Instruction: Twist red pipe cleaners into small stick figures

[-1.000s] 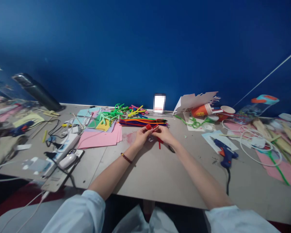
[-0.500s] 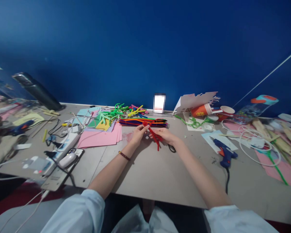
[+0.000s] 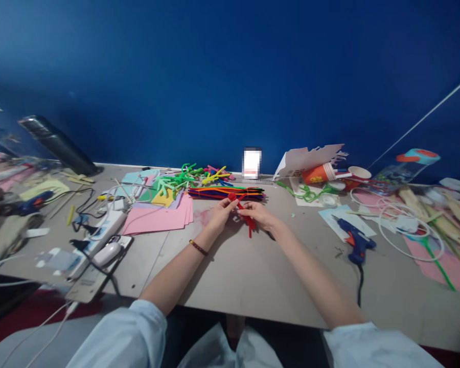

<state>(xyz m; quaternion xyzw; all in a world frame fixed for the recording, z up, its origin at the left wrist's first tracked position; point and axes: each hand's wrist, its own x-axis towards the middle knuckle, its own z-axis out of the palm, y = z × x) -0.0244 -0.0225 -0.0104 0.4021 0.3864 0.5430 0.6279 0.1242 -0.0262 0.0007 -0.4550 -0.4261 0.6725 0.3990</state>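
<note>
Both of my hands meet over the middle of the table around red pipe cleaners (image 3: 250,224). My left hand (image 3: 223,212) pinches them at their upper left end, where a red tuft shows above the thumb. From the right, my right hand (image 3: 259,214) closes its fingertips on the same red stems, and some loose ends hang down below. Just beyond the fingers lies a bundle of pipe cleaners (image 3: 203,193) in several colours. A small dark object (image 3: 270,235), mostly covered, lies under my right hand.
Pink paper sheets (image 3: 153,219) and bent green pipe cleaners (image 3: 176,179) lie to the left, near a power strip (image 3: 107,230) and a phone (image 3: 85,286). On the right are a blue glue gun (image 3: 353,240), paper cups (image 3: 318,174) and a looped white cable (image 3: 381,225). A blue wall stands behind.
My right hand has shifted slightly left, closer to my left hand, and covers more of the red stems. The dark object beneath it shows less.
</note>
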